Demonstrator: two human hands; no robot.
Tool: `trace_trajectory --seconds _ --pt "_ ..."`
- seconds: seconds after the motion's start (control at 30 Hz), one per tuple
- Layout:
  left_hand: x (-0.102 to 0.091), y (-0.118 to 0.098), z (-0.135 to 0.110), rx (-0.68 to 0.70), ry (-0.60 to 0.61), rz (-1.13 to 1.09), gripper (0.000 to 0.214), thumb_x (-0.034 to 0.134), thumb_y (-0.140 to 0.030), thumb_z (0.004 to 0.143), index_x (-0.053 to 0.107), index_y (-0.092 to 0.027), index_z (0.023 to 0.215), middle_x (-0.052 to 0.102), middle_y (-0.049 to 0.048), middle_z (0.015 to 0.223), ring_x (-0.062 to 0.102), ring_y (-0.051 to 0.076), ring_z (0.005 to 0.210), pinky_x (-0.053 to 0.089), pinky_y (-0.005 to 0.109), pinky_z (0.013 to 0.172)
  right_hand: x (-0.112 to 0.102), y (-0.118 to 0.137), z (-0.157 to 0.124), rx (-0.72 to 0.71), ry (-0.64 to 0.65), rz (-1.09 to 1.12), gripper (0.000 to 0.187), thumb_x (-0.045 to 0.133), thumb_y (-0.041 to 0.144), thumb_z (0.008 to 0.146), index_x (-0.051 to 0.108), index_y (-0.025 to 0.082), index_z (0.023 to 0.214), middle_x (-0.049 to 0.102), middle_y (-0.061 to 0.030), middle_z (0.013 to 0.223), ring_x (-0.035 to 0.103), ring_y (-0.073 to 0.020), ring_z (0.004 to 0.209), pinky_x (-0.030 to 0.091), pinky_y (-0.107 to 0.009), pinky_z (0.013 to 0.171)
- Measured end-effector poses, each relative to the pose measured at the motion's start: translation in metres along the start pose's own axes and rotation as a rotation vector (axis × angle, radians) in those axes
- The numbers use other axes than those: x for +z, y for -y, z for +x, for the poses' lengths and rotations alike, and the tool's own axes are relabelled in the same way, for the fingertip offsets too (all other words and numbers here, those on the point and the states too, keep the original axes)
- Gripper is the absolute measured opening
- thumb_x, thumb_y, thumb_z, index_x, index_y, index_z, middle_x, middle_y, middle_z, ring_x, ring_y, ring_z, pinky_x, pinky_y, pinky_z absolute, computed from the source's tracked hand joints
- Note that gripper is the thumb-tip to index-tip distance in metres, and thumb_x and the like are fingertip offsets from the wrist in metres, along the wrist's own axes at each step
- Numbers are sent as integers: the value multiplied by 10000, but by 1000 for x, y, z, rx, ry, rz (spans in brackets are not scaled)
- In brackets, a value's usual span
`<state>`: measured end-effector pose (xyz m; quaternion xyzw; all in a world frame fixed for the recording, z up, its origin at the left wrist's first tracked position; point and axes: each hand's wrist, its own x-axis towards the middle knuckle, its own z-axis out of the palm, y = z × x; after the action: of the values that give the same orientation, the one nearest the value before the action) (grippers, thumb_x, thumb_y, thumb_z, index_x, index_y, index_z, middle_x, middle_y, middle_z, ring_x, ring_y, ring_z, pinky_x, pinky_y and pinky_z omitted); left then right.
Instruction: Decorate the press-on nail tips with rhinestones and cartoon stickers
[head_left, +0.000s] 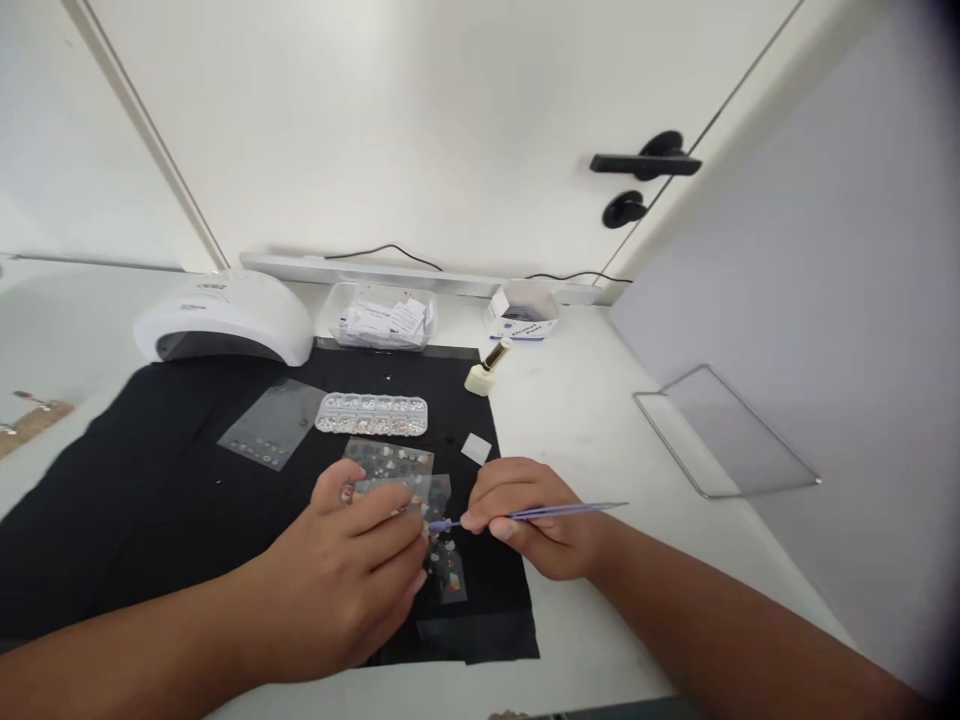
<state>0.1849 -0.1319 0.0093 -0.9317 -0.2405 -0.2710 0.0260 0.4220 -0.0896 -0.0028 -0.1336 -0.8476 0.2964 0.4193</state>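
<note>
My left hand (364, 570) is half curled over clear sticker sheets, its fingers bent toward my right hand. A small red-and-white piece (347, 492) shows by its thumb; whatever else lies within the fingers is hidden. My right hand (529, 510) pinches a slim purple tool (570, 510) that tapers to a thin point on the right. Its other purple end (441, 526) reaches the left fingertips. Under and beside the hands lie a sticker sheet (401, 460) and another sticker sheet (450, 575), both with small coloured designs.
On the black cloth (165, 470) are a clear rhinestone case (371, 414), another clear sheet (274, 422) and a white square (476, 448). A cream polish bottle (487, 370) stands at its edge. Behind are a white lamp (225, 310), packet tub (382, 318) and pad box (521, 312).
</note>
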Motion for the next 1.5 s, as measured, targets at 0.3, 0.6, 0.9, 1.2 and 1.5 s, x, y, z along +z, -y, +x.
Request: trace_trajectory --seconds 0.3,0.6,0.9,1.2,1.5 --pt "3 3 -4 33 21 4 179 576 -160 891 655 -102 1041 719 68 981 616 249 982 407 435 861 -1 -1 -1 20 7 58 250 474 254 963 673 116 899 695 -92 742 625 -132 681 527 -262 632" --pt "1 4 -5 51 60 15 149 598 -163 882 654 -95 1002 715 72 1000 628 249 992 491 408 851 -3 1 -3 66 30 85 219 492 233 954 682 125 933 692 -80 763 633 -138 704 525 -278 649" --pt "5 7 -9 54 118 42 98 556 -172 896 651 -157 915 683 59 1048 590 249 1037 442 442 856 -6 0 -5 73 76 81 211 488 225 947 678 148 996 688 -76 762 641 -165 707 538 -311 643" --pt "-3 5 -10 60 137 84 113 543 -149 892 650 -174 916 681 41 1047 568 251 1062 444 451 838 -8 -1 -5 69 95 85 220 486 212 941 678 157 1034 695 -88 788 641 -175 719 546 -333 638" --pt "1 8 -8 93 121 114 116 549 -143 884 656 -172 918 675 35 1026 578 257 1035 450 448 803 -7 -4 -6 51 82 104 228 488 210 938 683 160 1046 692 -91 775 641 -176 704 551 -334 626"
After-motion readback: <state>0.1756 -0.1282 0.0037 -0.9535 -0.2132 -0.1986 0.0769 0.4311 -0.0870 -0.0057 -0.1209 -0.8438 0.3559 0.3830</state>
